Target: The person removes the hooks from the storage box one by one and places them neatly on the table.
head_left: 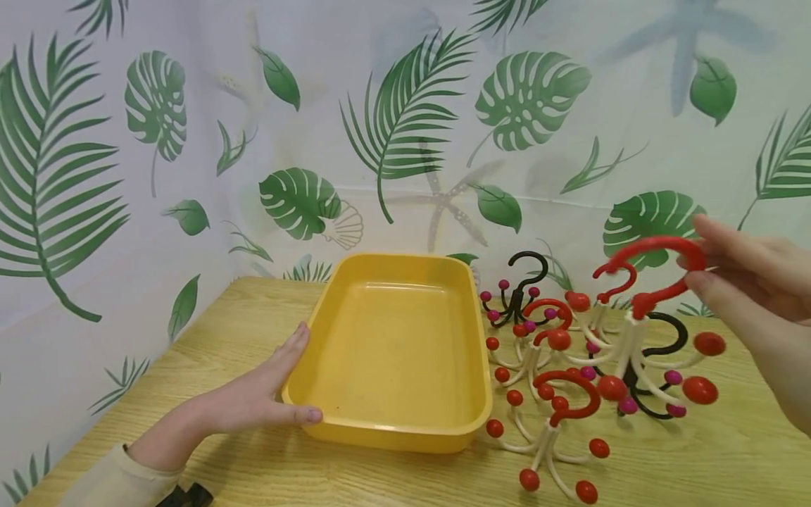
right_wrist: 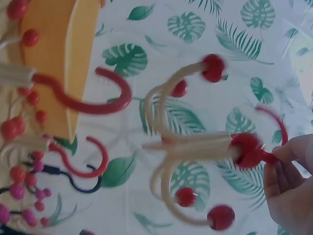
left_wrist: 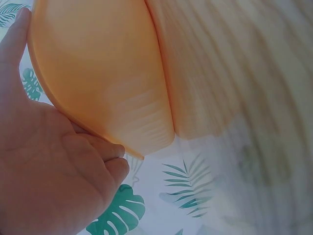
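Observation:
My left hand holds the yellow plastic tray by its near-left corner, thumb over the rim. In the left wrist view, some fingertips are bent against the tray's rim. On the right, my right hand pinches a multi-arm hook hanger by its red hook. Several curved white arms with red ball ends spread from the stem of this hanger. It hangs upright, raised among the other hangers in view; the right wrist view shows thumb and fingers at the red hook.
Right of the tray stand more hangers: red-and-white ones, among them the front hanger, and black ones with pink balls, including the back hanger. They crowd near the tray's right wall. A leaf-patterned cloth hangs behind the wooden table.

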Motion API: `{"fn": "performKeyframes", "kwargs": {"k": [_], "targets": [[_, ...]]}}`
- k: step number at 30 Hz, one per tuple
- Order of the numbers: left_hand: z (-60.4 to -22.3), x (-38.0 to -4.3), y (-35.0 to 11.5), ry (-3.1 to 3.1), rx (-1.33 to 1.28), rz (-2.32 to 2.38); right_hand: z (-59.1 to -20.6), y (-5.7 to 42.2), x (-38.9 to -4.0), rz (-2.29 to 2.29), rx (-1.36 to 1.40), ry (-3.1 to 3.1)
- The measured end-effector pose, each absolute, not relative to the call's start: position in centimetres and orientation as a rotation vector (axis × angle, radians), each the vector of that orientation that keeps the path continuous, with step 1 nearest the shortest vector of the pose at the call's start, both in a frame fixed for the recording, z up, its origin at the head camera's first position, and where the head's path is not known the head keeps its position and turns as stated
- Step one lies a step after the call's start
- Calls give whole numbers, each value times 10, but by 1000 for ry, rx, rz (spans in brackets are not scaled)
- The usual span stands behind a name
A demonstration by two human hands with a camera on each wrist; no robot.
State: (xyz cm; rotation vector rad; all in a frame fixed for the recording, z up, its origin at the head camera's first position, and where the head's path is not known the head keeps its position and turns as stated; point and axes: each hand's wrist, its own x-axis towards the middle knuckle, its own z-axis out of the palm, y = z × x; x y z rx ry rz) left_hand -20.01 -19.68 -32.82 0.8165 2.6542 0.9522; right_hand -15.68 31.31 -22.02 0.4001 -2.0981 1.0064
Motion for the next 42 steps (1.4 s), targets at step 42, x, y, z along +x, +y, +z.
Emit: {"fn": "performKeyframes", "kwargs": {"k": [42], "targets": [[-328, -200, -197, 2662, 808, 944, -311, 358, -124, 978, 241, -2443]]}}
